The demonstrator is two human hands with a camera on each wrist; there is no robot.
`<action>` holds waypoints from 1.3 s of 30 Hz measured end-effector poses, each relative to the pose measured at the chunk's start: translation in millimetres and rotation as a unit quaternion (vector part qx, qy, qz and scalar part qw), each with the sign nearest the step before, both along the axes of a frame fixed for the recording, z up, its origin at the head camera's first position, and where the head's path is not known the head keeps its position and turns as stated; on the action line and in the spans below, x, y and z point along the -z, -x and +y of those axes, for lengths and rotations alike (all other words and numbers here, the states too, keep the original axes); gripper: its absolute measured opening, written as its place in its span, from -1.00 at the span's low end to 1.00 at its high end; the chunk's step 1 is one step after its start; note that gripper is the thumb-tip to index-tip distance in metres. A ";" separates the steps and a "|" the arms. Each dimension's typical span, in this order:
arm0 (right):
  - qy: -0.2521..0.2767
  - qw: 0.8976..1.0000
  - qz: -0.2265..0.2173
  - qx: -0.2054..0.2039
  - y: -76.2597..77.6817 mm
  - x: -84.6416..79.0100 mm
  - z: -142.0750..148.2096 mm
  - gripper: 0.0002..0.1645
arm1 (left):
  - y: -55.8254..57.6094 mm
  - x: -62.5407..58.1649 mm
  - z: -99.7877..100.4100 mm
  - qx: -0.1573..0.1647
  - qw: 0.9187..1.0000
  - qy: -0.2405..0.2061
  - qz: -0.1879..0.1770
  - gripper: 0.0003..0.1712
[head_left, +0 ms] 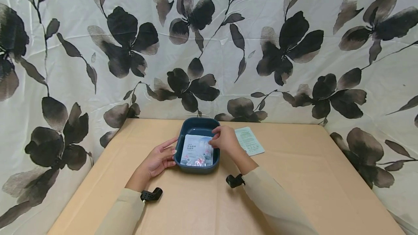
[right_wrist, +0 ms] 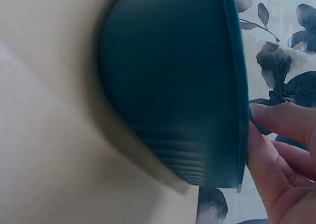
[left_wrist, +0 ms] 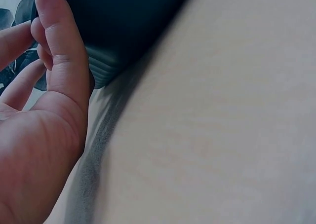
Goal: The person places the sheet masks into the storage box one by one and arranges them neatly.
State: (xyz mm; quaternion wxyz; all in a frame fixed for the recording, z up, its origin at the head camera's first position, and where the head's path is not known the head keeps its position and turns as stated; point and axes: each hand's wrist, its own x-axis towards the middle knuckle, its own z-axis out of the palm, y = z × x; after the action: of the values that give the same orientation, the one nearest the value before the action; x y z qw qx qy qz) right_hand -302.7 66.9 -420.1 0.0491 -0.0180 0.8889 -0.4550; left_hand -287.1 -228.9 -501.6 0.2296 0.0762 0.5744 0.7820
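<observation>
A dark blue rounded tub (head_left: 196,170) stands on the table with a pale printed packet (head_left: 196,151) lying in it. My left hand (head_left: 160,159) rests against the tub's left side, its fingers relaxed and fingertips at the wall. The left wrist view shows that hand (left_wrist: 44,110) beside the tub (left_wrist: 118,26). Over the tub's right rim, my right hand (head_left: 226,140) pinches the packet near its upper right edge. In the right wrist view, the tub's wall (right_wrist: 173,81) hides the packet, and the right hand's (right_wrist: 286,155) fingertips reach behind the rim.
A pale green printed sheet or packet (head_left: 249,141) lies on the table just right of the tub. The tan tabletop (head_left: 294,169) runs back to a white cloth (head_left: 235,82) with dark flowers. Black wrist cameras (head_left: 151,194) are strapped over both sleeves.
</observation>
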 end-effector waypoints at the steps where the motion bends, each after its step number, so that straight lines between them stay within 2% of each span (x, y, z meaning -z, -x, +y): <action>1: 0.005 1.000 0.003 -0.001 -0.9 -0.2 1.5 -0.43 | 0.2 0.2 -0.2 0.001 1.000 0.001 0.001 -0.23; 12: 0.097 0.994 0.033 0.035 -9.5 4.2 25.7 -0.46 | 0.6 -0.6 -1.9 0.005 1.000 -0.004 0.005 -0.24; 20: 0.100 0.993 0.046 0.044 -10.6 12.8 38.6 -0.39 | -0.3 -2.2 -1.5 0.004 1.000 -0.005 0.000 -0.24; 33: 0.159 0.984 0.060 0.052 -12.8 21.0 64.2 -0.49 | 0.9 -1.6 -0.6 0.006 1.000 -0.002 0.000 -0.24; 39: 0.153 0.984 0.072 0.053 -12.4 25.4 76.1 -0.48 | 1.1 -1.5 -0.5 0.004 1.000 0.001 0.001 -0.23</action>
State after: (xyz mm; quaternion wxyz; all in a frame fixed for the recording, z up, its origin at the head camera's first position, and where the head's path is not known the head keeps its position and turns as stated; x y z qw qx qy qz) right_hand -290.3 143.0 -445.6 -0.0429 -0.0106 0.8098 -0.5851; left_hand -288.2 -229.3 -500.1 0.2324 0.0790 0.5748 0.7806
